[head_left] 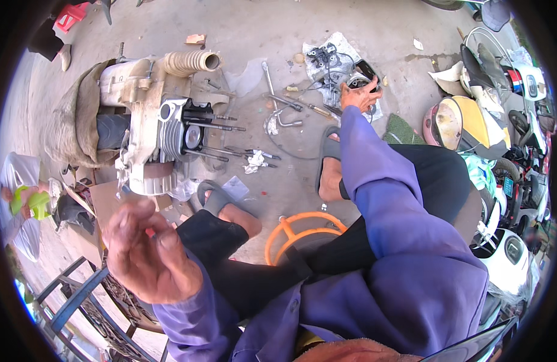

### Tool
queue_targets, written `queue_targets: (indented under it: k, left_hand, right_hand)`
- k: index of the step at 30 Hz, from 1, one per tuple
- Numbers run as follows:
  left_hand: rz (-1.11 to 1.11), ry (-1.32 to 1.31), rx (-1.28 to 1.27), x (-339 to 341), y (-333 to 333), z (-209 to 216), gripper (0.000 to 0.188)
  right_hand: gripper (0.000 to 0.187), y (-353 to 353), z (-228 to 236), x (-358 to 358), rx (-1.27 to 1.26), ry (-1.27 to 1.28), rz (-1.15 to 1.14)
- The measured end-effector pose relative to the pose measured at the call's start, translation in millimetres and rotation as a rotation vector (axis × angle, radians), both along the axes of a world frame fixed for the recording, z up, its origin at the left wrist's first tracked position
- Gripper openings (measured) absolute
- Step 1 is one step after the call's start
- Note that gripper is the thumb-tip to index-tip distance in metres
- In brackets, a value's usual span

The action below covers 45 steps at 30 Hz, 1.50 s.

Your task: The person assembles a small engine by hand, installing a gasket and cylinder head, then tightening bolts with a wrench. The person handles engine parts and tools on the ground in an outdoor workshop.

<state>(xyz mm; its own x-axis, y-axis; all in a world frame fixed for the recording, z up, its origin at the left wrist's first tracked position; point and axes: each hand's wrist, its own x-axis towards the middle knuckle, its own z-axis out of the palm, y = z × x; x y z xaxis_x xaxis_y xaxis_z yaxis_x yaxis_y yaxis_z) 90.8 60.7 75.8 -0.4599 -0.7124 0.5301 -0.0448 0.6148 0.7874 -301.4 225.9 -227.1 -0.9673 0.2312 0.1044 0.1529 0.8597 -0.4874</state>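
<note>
My right hand (361, 96) reaches far forward and rests at a dark-rimmed metal engine part (364, 73), its fingers spread. Whether any small piece lies under the palm is hidden. That part sits on a pale plastic sheet (337, 43) beside several greasy metal parts (328, 60). My left hand (151, 253) is raised in the air at the lower left, fingers loosely curled and thumb apart, with nothing visible in it. Beyond it stands a partly dismantled engine (136, 114), with a finned cylinder (171, 130), long studs sticking out to the right and a ribbed hose (191, 62) on top.
Wrenches and other hand tools (290, 104) lie on the concrete between engine and sheet. A crumpled white rag (256, 161) is near the studs. An orange round frame (278, 238) stands between my legs. Scooters (511, 253) line the right side; a metal rack (79, 301) is lower left.
</note>
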Motion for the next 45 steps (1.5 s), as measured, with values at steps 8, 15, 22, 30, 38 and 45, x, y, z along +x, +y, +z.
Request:
queue_targets:
  k: [8, 15, 22, 30, 38, 45]
  left_hand:
    - [-0.165, 0.086, -0.083, -12.9, 9.1, 11.1, 0.039]
    - [-0.346, -0.055, -0.064, -33.9, 34.8, 21.3, 0.046]
    - [-0.443, -0.146, 0.007, -51.9, 62.8, 3.6, 0.043]
    - [-0.498, -0.191, 0.646, -30.0, 71.3, -34.0, 0.064]
    - [-0.651, -0.016, 1.26, 6.9, 88.5, -42.8, 0.078]
    - [-0.729, 0.213, 1.393, 6.5, 91.9, -50.6, 0.073]
  right_hand:
    - [0.11, 23.4, 73.1, 40.7, -0.273, 0.317, 0.261]
    - [0.107, 43.6, 156.5, 99.0, -0.503, 0.417, 0.43]
    - [0.111, 61.5, 240.8, 160.9, -0.506, 0.519, 0.717]
    - [0.117, 59.9, 284.4, 203.2, -0.954, 0.318, 1.063]
    - [0.127, 34.2, 290.5, 227.7, -1.242, 0.092, 1.347]
    - [0.138, 18.9, 291.2, 235.1, -1.205, -0.102, 1.38]
